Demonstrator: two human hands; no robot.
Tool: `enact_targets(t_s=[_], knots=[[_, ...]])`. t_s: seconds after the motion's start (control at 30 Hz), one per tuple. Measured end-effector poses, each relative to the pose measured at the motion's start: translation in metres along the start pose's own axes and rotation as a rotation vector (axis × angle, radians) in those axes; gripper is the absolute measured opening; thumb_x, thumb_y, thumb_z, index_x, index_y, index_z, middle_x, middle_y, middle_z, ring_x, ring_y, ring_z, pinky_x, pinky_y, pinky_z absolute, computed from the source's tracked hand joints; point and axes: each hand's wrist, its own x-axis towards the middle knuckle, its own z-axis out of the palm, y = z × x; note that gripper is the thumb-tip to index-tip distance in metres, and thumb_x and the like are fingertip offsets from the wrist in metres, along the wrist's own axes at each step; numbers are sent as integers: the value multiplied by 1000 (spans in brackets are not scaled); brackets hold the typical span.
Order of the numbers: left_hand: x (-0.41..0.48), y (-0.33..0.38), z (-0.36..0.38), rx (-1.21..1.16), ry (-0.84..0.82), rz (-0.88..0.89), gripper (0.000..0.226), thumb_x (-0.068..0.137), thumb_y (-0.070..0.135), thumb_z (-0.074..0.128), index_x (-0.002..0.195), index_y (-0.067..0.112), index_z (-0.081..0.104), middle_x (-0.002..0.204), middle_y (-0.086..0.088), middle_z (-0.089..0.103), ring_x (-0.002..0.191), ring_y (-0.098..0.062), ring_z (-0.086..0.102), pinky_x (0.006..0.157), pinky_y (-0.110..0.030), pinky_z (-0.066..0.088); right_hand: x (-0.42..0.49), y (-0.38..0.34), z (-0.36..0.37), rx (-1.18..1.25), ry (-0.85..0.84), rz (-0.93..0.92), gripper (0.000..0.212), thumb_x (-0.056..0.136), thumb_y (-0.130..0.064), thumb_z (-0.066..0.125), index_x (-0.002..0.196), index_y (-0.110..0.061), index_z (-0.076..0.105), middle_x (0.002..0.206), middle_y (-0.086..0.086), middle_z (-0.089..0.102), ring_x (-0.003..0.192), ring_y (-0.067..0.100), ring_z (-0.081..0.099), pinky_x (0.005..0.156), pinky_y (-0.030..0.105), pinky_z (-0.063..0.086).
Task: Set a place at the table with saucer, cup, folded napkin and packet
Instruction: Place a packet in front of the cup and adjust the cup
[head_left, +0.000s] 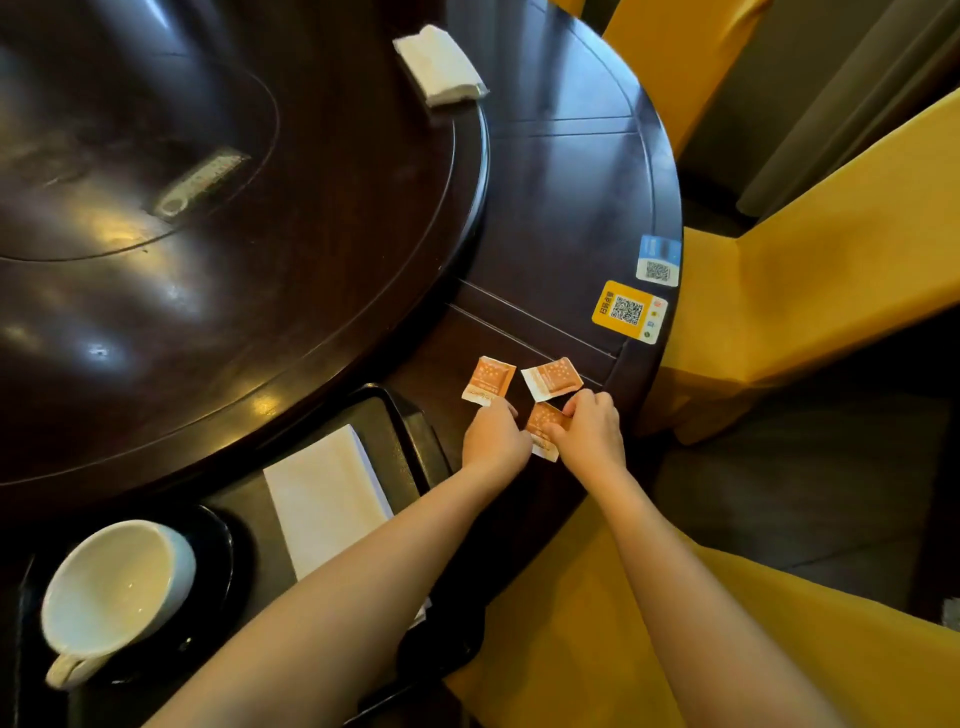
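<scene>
Three orange-and-white packets on the dark wood table (561, 197), near its right edge: nearest packet (543, 423) pinched between both hands, left hand (493, 441) closed on its left side, right hand (589, 428) closed on its upper right corner; second packet (487, 382) flat just beyond the left fingertips; third packet (551, 378) flat just beyond the right hand. Folded napkin (327, 504), white, lying on a black tray (410, 431) at the table's near edge. White cup (117, 587) on a black saucer (221, 540), left of the napkin, handle toward the camera. Raised round turntable (234, 234) filling the table's centre, glossy, with reflections. Stack of white napkins (439, 65) on its far rim. Yellow sticker (628, 310) and blue sticker (658, 260), each with a QR code, by the table's edge. Yellow-covered chairs (831, 260) alongside.
</scene>
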Motion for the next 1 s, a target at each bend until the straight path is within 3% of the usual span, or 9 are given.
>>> enact_targets(t_s=[0.2,0.3,0.37,0.47,0.57,0.7,0.77,0.9,1.0], knots=[[2,3,4,95,-73,-12,28,86,24,59,112,16,52,106,-2,59,87,-15,54,71,-32,48,3,2,-4,133,-124,31,25,84,-17,65,104,-16,51,105,4,58,90,18,57,69,30,48],[0,3,3,71,-109,-57,15,89,31,55,98,19,54,98,-3,63,86,-17,60,72,-34,51,4,5,-11,309,-241,33,19,84,-19,64,102,-19,57,98,2,61,84,17,61,63,28,51],[-1,3,1,26,-92,-93,20,91,37,52,98,18,55,94,-3,64,85,-18,62,69,-33,52,8,5,-17,495,-264,34,19,86,-14,62,104,-13,59,90,5,65,70,13,63,53,22,51],[1,9,-3,-410,-93,-184,12,92,32,53,94,20,56,88,-1,62,76,-13,63,60,-24,56,21,0,-29,674,-262,55,21,90,-12,58,110,-9,56,88,9,67,62,9,62,47,16,49],[8,22,-6,-731,-61,-206,11,93,20,54,88,16,62,80,-4,63,65,-9,61,47,-15,50,40,-5,-30,597,-197,44,20,90,-17,59,109,-10,59,91,5,68,69,10,63,51,19,47],[28,39,5,-623,3,-276,7,92,14,56,97,9,59,80,-8,63,58,-12,63,57,-25,58,59,-9,-21,165,19,38,25,86,-25,64,107,-13,62,112,7,59,103,20,55,77,32,50],[36,44,9,-524,48,-294,12,90,10,58,100,13,51,87,-9,62,59,-13,65,55,-27,58,66,-8,-17,115,45,39,33,85,-21,65,115,-12,56,122,10,51,114,24,47,88,35,46],[39,50,13,-261,89,-269,27,89,13,60,111,16,44,97,-11,63,63,-19,67,39,-23,48,76,-10,-16,133,-38,34,38,87,-14,61,123,-10,50,124,12,55,115,27,51,89,37,49],[40,53,11,-112,73,-232,24,92,15,56,113,13,45,98,-9,59,75,-26,68,52,-32,56,82,-16,-21,85,-133,86,33,88,-16,58,119,-8,56,118,13,61,109,27,58,83,36,50]])
